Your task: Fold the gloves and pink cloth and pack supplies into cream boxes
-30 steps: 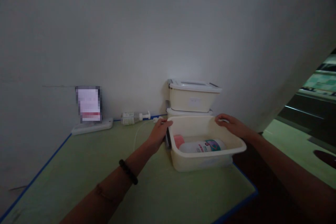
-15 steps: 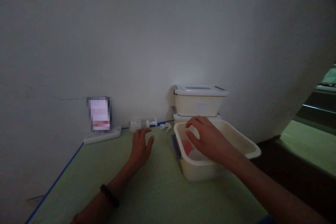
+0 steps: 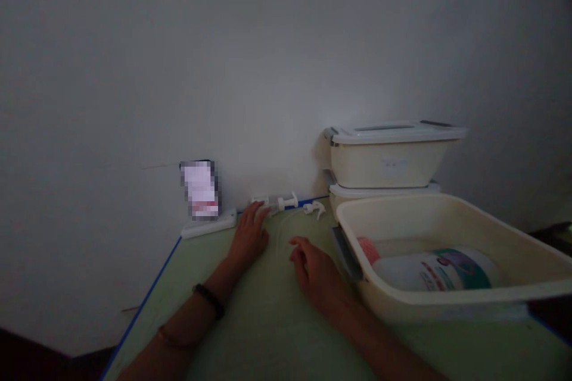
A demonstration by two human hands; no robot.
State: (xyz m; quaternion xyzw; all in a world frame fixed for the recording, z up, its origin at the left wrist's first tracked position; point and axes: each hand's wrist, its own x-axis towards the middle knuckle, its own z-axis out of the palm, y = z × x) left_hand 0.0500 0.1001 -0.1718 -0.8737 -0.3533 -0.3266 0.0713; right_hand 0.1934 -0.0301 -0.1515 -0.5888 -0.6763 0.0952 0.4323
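Note:
My left hand [image 3: 250, 232] reaches over a clear pump bottle [image 3: 273, 205] lying on its side by the wall. Its fingers are stretched out over the labelled part and hide some of it; whether they touch it I cannot tell. My right hand [image 3: 318, 277] is above the table, left of an open cream bin [image 3: 397, 299], fingers loosely curved and nothing visible in them. Beyond it lies a white trigger spray head [image 3: 314, 209] with a thin clear tube [image 3: 279, 235]. Inside the bin rest a white bottle [image 3: 406, 272] with a green and purple label and something pink [image 3: 369, 250].
Two lidded cream boxes, the upper box [image 3: 379, 165] on the lower box [image 3: 379, 191], stand behind the bin against the wall. A phone with a blurred screen [image 3: 202, 189] leans upright on a white base [image 3: 209, 224] at the left. The green tabletop [image 3: 259, 321] has blue edging.
My right hand has come out from over the bin to its left side. My left hand has moved forward to the pump bottle. The view has shifted, showing more of the bin's inside.

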